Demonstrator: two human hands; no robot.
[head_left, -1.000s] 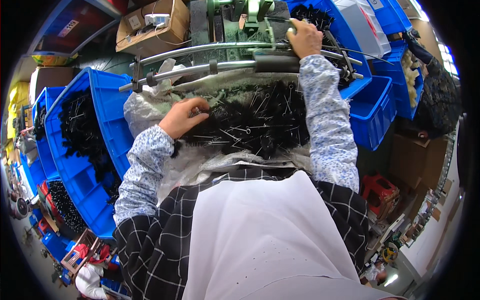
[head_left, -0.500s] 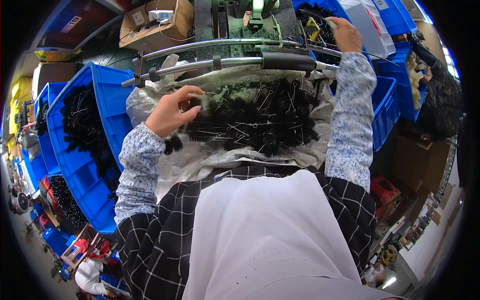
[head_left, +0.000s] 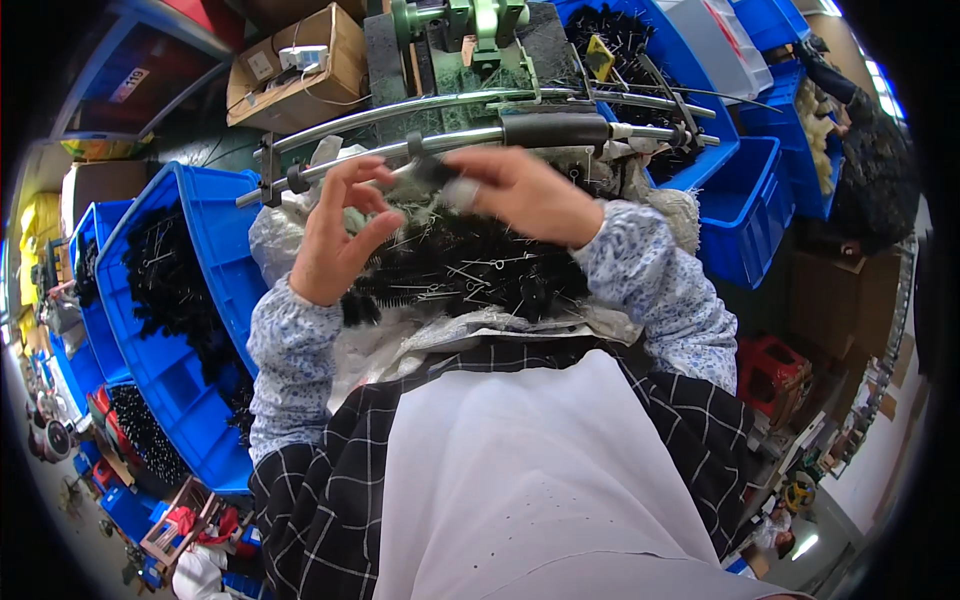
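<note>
My left hand [head_left: 345,230] is over the left end of a heap of black wire brushes [head_left: 500,270], its thumb and fingers apart. My right hand [head_left: 535,195], smeared by motion, reaches in from the right with its fingertips pointing at the left hand. At those fingertips is a blurred dark tuft [head_left: 434,172], seemingly a black bristle brush. Thin metal stems with looped ends stick out of the heap, which rests on crumpled whitish sheeting [head_left: 410,345] in front of my body.
Metal rails [head_left: 450,140] with a black sleeve cross just beyond the heap, before a green machine [head_left: 485,35]. Blue bins of black brushes stand on the left [head_left: 210,270] and far right [head_left: 640,60]. A cardboard box [head_left: 300,75] is at the back left.
My right hand has come from the far-right bin, leftward and nearer, to beside my left hand. My left hand's fingers have spread wider. The view has shifted slightly.
</note>
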